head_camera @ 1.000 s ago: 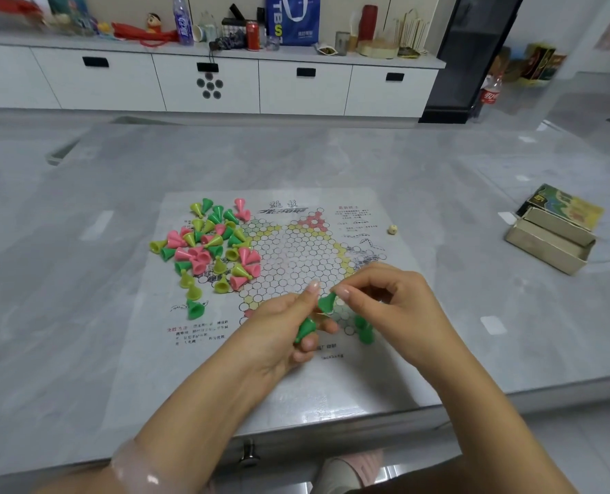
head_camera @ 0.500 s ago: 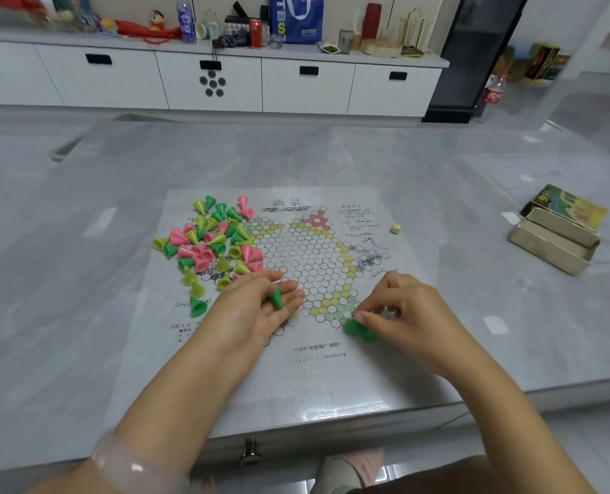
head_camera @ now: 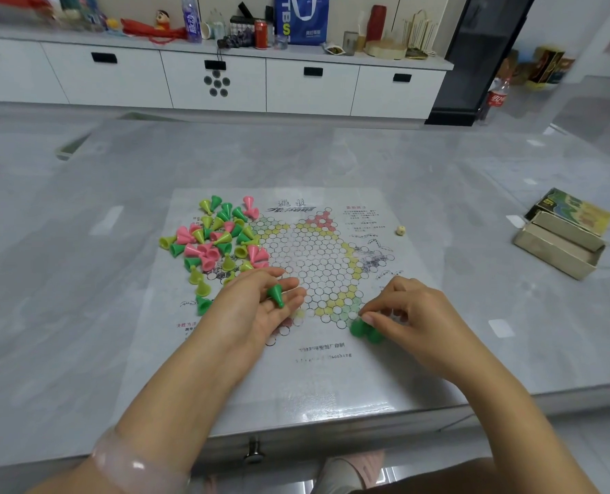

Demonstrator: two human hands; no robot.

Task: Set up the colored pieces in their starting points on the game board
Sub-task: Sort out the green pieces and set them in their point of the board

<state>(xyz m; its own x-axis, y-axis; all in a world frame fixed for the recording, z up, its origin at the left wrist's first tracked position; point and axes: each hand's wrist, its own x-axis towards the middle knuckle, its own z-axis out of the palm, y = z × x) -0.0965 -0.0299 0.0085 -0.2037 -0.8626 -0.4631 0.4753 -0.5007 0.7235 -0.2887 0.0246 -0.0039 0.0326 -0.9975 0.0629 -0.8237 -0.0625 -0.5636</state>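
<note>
Green cone piece (head_camera: 276, 295) lay across left hand (head_camera: 260, 308) fingers, hand mostly open, palm up, over game board (head_camera: 307, 379). Right hand (head_camera: 414, 315) pinched placed green pieces (head_camera: 365, 330) at board's near green corner. Pieces looked like light hard plastic, smooth, bit slippery, tippy; best pinched at narrow top. Loose pile (head_camera: 218, 240) of pink, yellow-green, green cones sat at board's far left. Board thin, glossy, flat on grey tabletop (head_camera: 82, 279). Small die (head_camera: 399, 230), open cardboard box (head_camera: 560, 244) off right.
</note>
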